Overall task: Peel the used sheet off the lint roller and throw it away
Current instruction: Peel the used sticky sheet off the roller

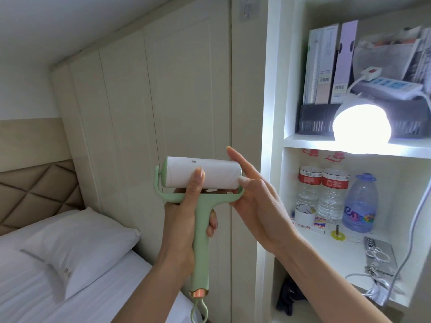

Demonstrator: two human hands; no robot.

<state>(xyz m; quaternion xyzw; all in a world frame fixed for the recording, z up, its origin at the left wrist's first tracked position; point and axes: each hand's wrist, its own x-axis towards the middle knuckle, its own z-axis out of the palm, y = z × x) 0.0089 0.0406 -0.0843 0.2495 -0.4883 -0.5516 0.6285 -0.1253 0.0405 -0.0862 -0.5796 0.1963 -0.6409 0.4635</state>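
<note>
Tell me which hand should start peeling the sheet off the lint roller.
Right. The left hand is wrapped around the lint roller handle, thumb on the roll; the right hand is free, fingertips at the roll's right end.

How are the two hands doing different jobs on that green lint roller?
The left hand is wrapped around the lint roller by its green handle, thumb pressed up on the white sheet; the right hand is open, fingers stretched out. The left hand carries the tool from below the roll; the right hand only touches the roll's right end. Both are bare and meet the same roller.
</note>
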